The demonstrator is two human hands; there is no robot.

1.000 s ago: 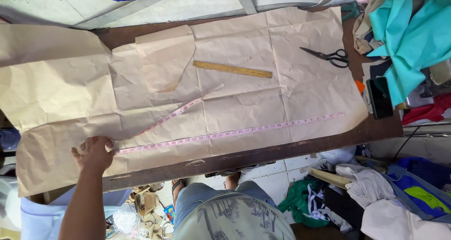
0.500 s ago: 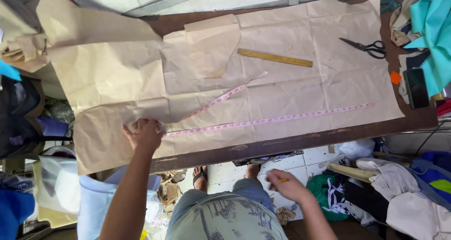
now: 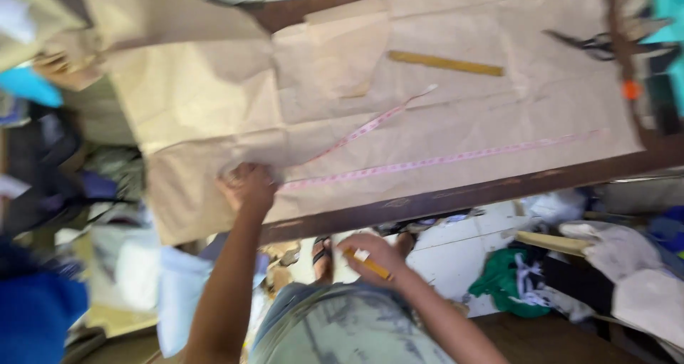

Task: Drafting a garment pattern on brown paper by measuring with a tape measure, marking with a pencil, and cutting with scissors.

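Whole view motion-blurred, scissors (image 3: pixel 602 45) smeared and indistinct, brown paper (image 3: pixel 214 93) cut off at top edge
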